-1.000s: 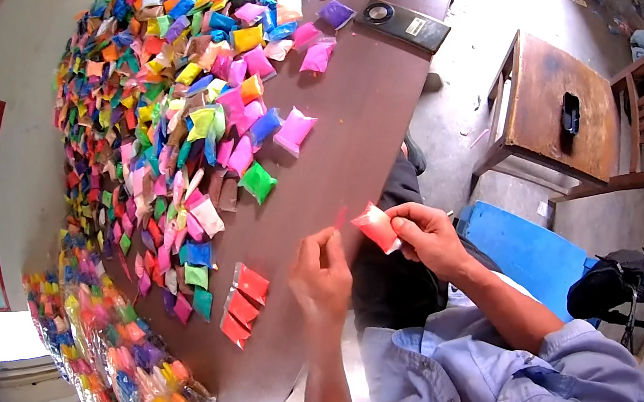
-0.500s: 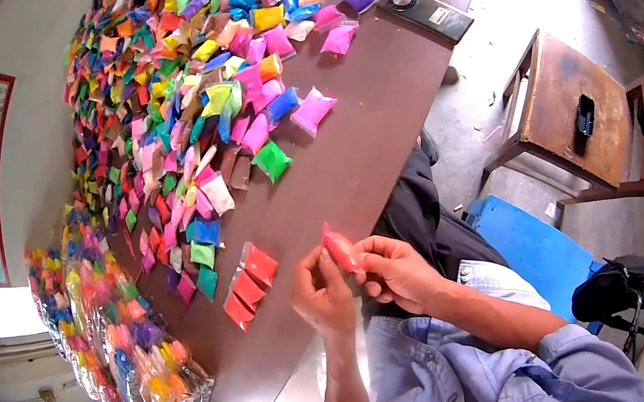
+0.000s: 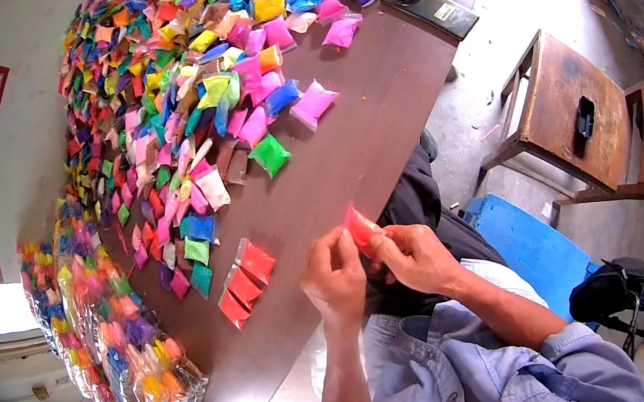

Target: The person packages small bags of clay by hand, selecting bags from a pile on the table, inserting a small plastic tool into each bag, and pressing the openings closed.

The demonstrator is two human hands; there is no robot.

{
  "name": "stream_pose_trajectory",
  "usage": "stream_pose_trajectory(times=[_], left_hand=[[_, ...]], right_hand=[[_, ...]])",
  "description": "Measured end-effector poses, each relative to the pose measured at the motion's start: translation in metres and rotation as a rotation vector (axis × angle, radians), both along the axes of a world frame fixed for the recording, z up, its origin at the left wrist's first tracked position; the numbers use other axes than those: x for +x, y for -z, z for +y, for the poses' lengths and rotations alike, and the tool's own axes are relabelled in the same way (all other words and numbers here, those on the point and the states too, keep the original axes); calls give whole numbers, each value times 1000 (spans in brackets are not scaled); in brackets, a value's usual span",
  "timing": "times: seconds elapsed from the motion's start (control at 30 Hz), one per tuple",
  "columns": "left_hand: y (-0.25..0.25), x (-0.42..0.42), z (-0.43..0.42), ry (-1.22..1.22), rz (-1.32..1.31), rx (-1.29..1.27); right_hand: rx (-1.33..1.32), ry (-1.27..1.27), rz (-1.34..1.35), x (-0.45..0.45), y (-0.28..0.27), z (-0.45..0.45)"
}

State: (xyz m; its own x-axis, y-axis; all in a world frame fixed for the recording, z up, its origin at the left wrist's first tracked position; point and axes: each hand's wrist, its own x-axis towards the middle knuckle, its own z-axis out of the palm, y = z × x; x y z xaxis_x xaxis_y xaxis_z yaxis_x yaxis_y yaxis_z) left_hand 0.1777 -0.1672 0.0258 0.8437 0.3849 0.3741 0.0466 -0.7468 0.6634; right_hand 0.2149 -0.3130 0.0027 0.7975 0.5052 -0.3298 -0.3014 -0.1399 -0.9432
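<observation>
A small red packet (image 3: 360, 226) in clear film is held between my two hands over the table's near edge. My left hand (image 3: 334, 278) pinches its left side with thumb and fingertips. On the other side, my right hand (image 3: 420, 259) grips the packet's lower end, its fingers curled beneath and partly hidden. Left of my hands, several red packets (image 3: 244, 285) lie side by side in a short row on the brown table (image 3: 318, 176).
A huge heap of multicoloured packets (image 3: 175, 98) covers the table's far left. Clear bags of packets (image 3: 156, 385) stand at the left edge. A dark rectangular device (image 3: 430, 10) lies at the far right corner. Beyond are a wooden stool (image 3: 568, 106) and a blue bench (image 3: 533, 250).
Both hands have moved slightly right and up with the red packet. The packet has been turned and now shows a flatter, wider face. The row of red packets stays put.
</observation>
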Motion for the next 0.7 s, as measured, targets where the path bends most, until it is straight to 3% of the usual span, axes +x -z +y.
stream_pose_trajectory(times=[0.07, 0.17, 0.2, 0.4, 0.53, 0.63, 0.7], left_hand=[[-3, -3, 0, -87, 17, -150], [-8, -13, 4, 23, 94, -55], [-4, -16, 1, 42, 118, -116], [0, -7, -2, 149, 65, 60], [0, -1, 11, 137, 110, 29], [0, 3, 28, 38, 180, 204], [-7, 4, 30, 13, 228, -17]], right_hand=[[91, 47, 99, 2, 2, -3], [154, 75, 221, 4, 0, -4], [154, 74, 223, 4, 5, -3], [219, 83, 162, -2, 21, -1], [203, 106, 110, -4, 21, 2], [196, 124, 102, -6, 17, 1], [194, 136, 103, -6, 17, 1]])
